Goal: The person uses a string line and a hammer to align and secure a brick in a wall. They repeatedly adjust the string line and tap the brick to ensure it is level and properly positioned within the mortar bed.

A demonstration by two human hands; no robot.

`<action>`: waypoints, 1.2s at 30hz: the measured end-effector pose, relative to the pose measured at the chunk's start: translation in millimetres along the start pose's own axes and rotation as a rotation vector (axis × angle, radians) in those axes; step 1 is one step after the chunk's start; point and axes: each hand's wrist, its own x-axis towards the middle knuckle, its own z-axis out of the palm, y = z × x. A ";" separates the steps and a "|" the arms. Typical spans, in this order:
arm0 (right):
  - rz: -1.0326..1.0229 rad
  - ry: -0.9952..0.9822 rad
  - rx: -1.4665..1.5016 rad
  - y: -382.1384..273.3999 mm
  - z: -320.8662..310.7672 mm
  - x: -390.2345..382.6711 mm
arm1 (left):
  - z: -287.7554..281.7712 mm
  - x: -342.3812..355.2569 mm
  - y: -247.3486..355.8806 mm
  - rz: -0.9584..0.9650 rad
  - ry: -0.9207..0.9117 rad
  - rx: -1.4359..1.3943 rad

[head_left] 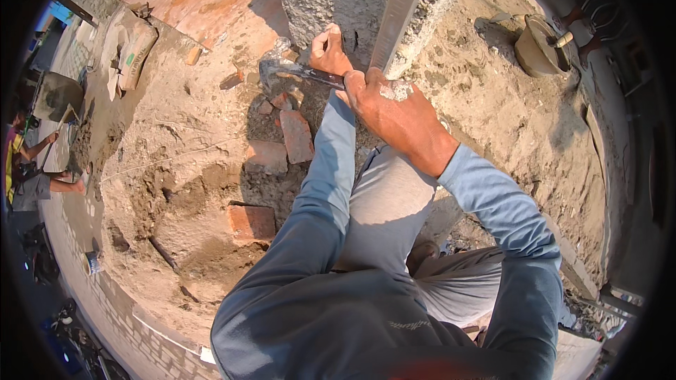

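Observation:
My right hand, its knuckles smeared with pale mortar, is wrapped round the dark handle of a hammer. The hammer's grey head points left, past my left wrist. Against the foot of a rough plastered column, my left hand is closed in a pinch. What its fingertips hold, if anything, is too small to make out. A long straight metal bar stands upright along the column, its lower end just beyond my right hand.
Broken red bricks lie on the sandy ground left of my knee, with another brick nearer. A tan basin sits at the far right. Far left are a cement bag and a person holding a long handle.

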 end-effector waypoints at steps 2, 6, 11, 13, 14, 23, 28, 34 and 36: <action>0.104 -0.140 0.191 17.4 2.4 18.9 | -3.7 -0.2 12.6 -0.141 0.000 0.042; -0.043 0.077 -0.087 -15.0 -9.3 4.1 | -12.0 7.4 -10.4 0.004 -0.010 -0.084; -0.004 -0.171 0.004 8.4 -10.6 18.7 | -4.3 0.4 1.9 -0.090 0.002 -0.078; 0.068 -0.222 -0.073 14.0 -9.3 19.8 | -7.3 -0.4 2.0 -0.088 -0.089 -0.069; 0.057 -0.143 -0.141 9.4 -7.9 16.5 | -7.4 -2.1 2.7 -0.063 -0.085 -0.054; 0.087 -0.182 -0.070 13.7 -9.3 24.0 | -5.0 -9.1 22.4 -0.133 -0.081 0.028; 0.000 -0.168 -0.013 -12.6 -24.1 19.4 | -4.4 0.2 9.9 0.022 -0.005 -0.031; 0.163 -0.268 -0.016 -9.5 -20.6 22.4 | -10.4 9.4 13.5 -0.110 -0.081 -0.008; 0.124 -0.189 0.073 -21.0 -26.6 13.5 | -8.2 -3.5 16.3 -0.096 -0.103 -0.038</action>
